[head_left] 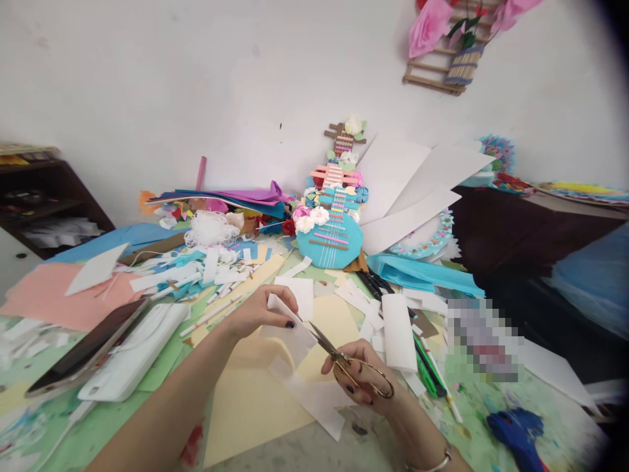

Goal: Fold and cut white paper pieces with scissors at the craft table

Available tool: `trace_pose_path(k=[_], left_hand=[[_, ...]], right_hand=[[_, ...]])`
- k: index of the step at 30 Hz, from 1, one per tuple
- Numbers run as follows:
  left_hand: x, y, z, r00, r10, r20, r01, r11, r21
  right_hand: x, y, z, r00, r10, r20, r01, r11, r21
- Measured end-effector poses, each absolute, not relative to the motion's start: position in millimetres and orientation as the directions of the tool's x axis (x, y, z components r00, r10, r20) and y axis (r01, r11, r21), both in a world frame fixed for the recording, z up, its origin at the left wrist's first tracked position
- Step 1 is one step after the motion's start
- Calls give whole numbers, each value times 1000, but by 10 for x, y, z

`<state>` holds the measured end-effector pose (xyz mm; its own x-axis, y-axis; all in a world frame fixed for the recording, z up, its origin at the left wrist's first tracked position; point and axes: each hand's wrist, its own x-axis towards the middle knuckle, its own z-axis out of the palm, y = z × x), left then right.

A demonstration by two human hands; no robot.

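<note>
In the middle of the head view, my left hand point(265, 311) pinches a piece of white paper point(295, 341) above the table. My right hand point(361, 377) grips a pair of scissors point(339, 357) with gold handles, fingers in the loops. The blades point up and to the left, touching or very near the paper's right edge; I cannot tell if they are cutting. Beneath my hands lie a cream sheet point(255, 419) and a white paper strip point(319, 400). Behind them stands a blue paper guitar point(329, 239) with strings and paper flowers.
A phone point(83, 347) and a white power bank point(135, 351) with a cable lie at the left. A blue glue gun point(518, 429) rests at the lower right. Paper scraps and a white roll point(399, 333) surround my hands. Large white sheets point(417, 196) lean on the wall.
</note>
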<state>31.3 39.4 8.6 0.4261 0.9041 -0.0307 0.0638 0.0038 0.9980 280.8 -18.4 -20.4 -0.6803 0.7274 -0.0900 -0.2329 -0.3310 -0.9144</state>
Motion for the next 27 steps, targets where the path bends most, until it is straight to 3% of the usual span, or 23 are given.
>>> trace_pose_path(k=[18, 27], left_hand=[[464, 360, 43, 456, 890, -14, 145, -59, 988], [473, 351, 17, 488, 870, -77, 96, 34, 995]], right_hand=[[2760, -193, -198, -700, 713, -37, -234, -278, -932], [2758, -194, -227, -684, 710, -167, -143, -355, -924]])
